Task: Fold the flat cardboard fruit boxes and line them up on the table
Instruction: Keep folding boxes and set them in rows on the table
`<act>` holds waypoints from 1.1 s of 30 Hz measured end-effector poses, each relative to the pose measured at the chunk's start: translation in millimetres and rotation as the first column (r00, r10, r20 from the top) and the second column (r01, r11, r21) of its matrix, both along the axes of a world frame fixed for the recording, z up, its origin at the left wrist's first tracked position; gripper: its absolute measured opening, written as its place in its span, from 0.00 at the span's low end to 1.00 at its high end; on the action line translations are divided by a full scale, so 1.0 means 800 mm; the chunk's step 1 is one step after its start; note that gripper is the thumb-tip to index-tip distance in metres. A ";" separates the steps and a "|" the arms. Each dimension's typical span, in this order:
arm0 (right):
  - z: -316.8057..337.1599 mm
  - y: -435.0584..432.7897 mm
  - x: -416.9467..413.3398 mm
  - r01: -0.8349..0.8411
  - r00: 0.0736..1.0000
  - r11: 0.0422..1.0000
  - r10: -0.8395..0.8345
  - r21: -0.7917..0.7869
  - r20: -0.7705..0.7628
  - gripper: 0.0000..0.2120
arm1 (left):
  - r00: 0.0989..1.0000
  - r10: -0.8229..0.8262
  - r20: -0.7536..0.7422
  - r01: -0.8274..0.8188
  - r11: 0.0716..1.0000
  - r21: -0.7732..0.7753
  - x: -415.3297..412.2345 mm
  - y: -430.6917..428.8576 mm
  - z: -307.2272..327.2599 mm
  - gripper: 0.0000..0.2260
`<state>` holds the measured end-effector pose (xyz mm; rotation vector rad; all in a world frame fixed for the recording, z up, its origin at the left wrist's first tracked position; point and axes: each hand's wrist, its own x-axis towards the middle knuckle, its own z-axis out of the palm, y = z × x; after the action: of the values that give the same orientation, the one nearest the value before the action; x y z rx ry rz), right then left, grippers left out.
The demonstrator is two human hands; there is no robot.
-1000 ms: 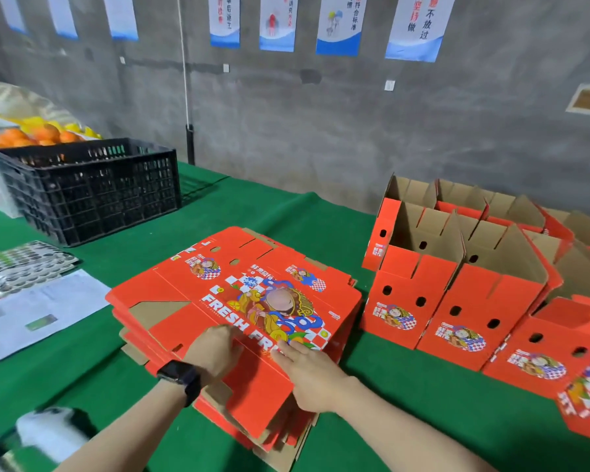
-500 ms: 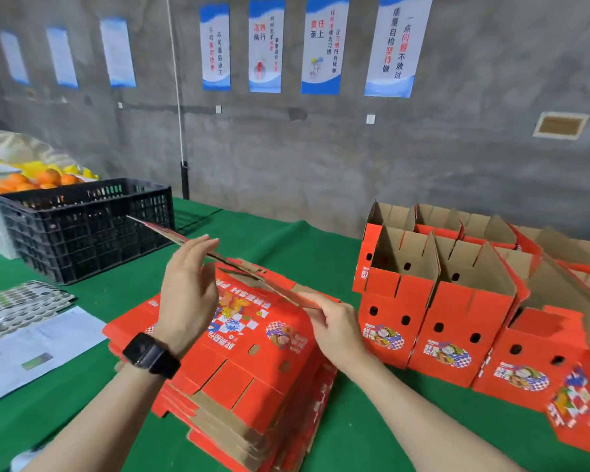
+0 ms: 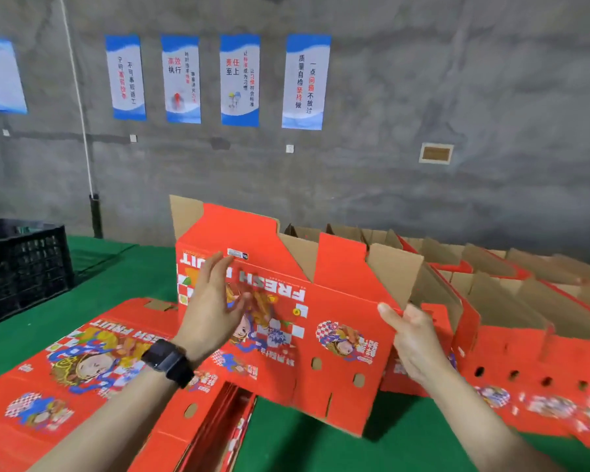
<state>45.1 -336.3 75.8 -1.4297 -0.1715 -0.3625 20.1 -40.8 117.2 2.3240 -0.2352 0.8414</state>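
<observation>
a half-opened red fruit box [image 3: 321, 335] is held upright in the middle of the view, with its print upside down and its brown flaps standing at twelve o'clock. its lower corner is seen low over the green table [image 3: 304, 444]; whether the cloth is touched cannot be told. the stack of flat boxes [image 3: 82, 362] lies at eight o'clock of it.

the left hand [image 3: 215, 301] is laid flat against the printed front panel, toward nine o'clock on that panel. its fingers [image 3: 218, 267] are straight, slightly spread and pointed up, and nothing is gripped by them. a black watch [image 3: 167, 362] is worn on its wrist.

the right hand [image 3: 413, 338] is closed on the box's edge at three o'clock: the thumb is pressed on the red front and the other fingers are curled behind.

the folded boxes [image 3: 491, 287] are lined up at three o'clock of the held box, open tops up. a black crate [image 3: 24, 267] is seen at nine o'clock, and posters [image 3: 239, 80] are hung on the grey wall at twelve o'clock.
</observation>
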 end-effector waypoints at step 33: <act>0.019 -0.042 -0.121 -0.325 0.941 0.936 0.334 -0.136 0.054 0.15 | 0.946 -0.322 -0.028 0.299 0.904 -0.304 -0.113 -0.261 0.040 0.20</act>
<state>-51.8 -369.8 91.3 -1.4809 -0.4981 -0.1304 -70.1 -249.5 149.0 1.9647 -0.4056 0.5807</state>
